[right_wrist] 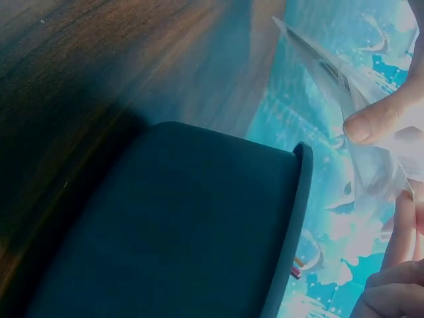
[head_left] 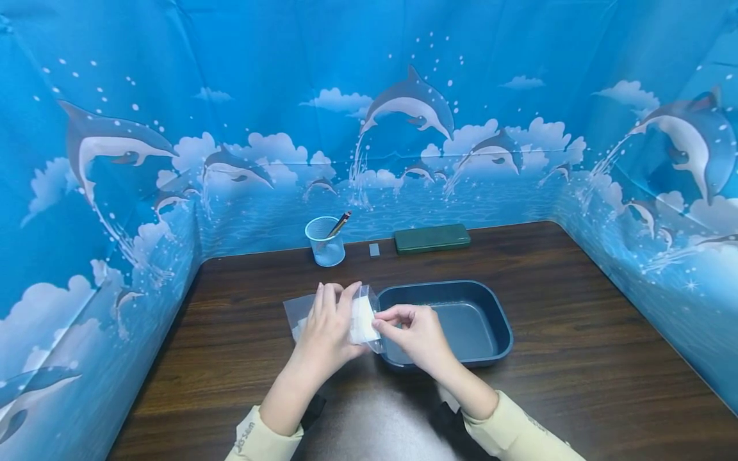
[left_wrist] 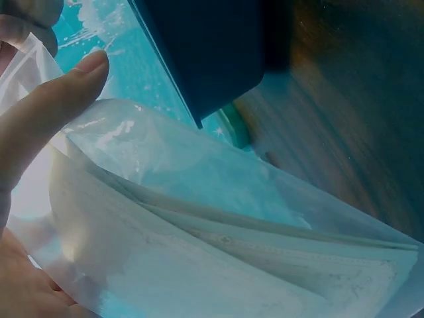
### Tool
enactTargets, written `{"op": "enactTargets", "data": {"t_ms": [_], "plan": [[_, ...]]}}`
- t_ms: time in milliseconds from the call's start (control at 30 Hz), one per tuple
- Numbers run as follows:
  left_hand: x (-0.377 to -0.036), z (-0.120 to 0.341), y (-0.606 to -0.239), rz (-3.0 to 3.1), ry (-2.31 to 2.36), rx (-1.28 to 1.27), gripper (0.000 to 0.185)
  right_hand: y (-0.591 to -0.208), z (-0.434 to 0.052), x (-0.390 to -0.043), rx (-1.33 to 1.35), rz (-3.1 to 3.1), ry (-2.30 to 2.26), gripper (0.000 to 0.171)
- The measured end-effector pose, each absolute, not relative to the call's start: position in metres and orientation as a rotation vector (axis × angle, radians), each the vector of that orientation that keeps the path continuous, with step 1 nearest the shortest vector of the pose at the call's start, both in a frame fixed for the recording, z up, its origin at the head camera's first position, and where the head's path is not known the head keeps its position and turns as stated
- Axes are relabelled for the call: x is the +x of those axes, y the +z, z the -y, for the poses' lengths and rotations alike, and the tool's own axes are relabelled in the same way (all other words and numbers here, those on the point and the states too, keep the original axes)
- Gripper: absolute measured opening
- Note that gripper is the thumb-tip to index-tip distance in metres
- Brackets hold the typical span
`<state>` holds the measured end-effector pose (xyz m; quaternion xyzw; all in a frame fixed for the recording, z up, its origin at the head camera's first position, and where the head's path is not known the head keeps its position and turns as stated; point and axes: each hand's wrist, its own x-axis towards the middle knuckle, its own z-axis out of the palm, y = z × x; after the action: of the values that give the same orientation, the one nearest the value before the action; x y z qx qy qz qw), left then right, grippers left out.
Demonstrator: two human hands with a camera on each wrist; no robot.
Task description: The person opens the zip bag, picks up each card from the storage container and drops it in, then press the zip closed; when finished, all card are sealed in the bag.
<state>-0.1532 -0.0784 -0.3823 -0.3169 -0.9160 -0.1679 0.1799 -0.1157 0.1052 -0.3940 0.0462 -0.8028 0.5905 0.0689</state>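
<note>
My left hand grips a clear plastic bag, its thumb lying across the film near one end. Inside the bag are several flat, layered white sheets with fine embossed edges; their exact kind cannot be told. At the bag's right end, my right hand pinches the edge between thumb and fingers. Both hands hold the bag above the table, overlapping the left rim of a dark blue rectangular tub in the head view. The bag's far end sticks out left behind the left hand.
A light blue mesh pencil cup with pencils stands at the back. Right of it lie a small grey piece and a dark green case. A dolphin-print curtain surrounds the brown wooden table.
</note>
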Motion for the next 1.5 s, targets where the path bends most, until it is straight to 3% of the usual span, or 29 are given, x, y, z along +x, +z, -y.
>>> {"op": "enactTargets", "data": {"t_ms": [633,833,1000,1267,1500], "plan": [[-0.154,0.08,-0.387,2.59,-0.48,-0.903,0.11,-0.401,-0.109,-0.122,0.396,2.476,1.698,0.016],[-0.156,0.084,-0.384,2.579,-0.556,-0.851,0.112,-0.398,-0.12,-0.117,0.327,2.394,1.72,0.02],[-0.157,0.084,-0.378,2.478,-0.644,-0.796,0.114,-0.399,-0.125,-0.118,0.247,2.448,1.715,0.039],[-0.153,0.073,-0.376,2.289,-0.707,-0.832,0.117,-0.401,-0.116,-0.113,0.476,2.516,1.664,0.062],[-0.152,0.073,-0.371,2.266,-0.73,-0.859,0.124,-0.393,-0.112,-0.113,0.576,2.327,1.549,0.052]]}}
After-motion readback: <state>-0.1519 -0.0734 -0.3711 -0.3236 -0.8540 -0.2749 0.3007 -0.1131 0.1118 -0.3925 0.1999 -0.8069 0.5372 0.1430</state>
